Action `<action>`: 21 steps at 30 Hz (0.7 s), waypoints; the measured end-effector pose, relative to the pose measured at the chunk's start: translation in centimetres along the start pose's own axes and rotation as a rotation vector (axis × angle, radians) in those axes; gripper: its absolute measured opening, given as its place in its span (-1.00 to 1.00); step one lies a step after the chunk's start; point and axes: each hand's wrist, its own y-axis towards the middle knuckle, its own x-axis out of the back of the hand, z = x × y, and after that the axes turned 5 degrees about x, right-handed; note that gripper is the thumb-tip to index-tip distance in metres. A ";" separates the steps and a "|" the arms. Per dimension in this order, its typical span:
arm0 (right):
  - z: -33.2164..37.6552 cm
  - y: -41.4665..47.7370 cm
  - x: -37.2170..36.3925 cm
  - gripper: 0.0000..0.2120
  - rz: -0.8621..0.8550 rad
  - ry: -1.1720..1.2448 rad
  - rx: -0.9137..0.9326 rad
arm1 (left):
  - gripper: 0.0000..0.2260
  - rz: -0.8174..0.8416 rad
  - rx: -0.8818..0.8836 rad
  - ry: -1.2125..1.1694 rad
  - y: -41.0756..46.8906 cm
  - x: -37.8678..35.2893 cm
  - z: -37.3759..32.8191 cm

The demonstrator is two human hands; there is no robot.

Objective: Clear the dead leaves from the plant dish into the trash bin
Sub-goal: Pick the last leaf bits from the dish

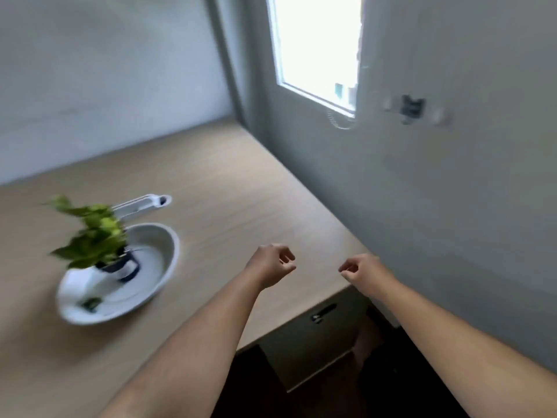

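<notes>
A: How far along is it?

B: A dark leaf scrap [90,303] lies in the shallow white oval plant dish [162,267] on the pale wooden table [241,191], so clearing isn't finished.

A: The hands?

B: Left hand [272,265] and right hand [360,271] hover loosely curled, apparently empty, well apart from the dish.

A: The bin?

B: Not visible; everything is motion-blurred.
</notes>
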 end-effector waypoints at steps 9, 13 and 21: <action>21.4 2.9 -14.8 -0.85 0.268 -0.117 0.410 | -0.84 -0.246 0.427 -0.089 -9.4 11.9 23.6; 28.3 3.7 -21.3 -0.82 0.336 -0.183 0.508 | -0.79 -0.254 0.492 -0.029 -10.9 15.0 32.1; 34.1 5.4 -29.7 -0.68 0.560 -0.350 0.541 | -0.65 -0.061 0.435 0.190 -9.2 18.8 40.6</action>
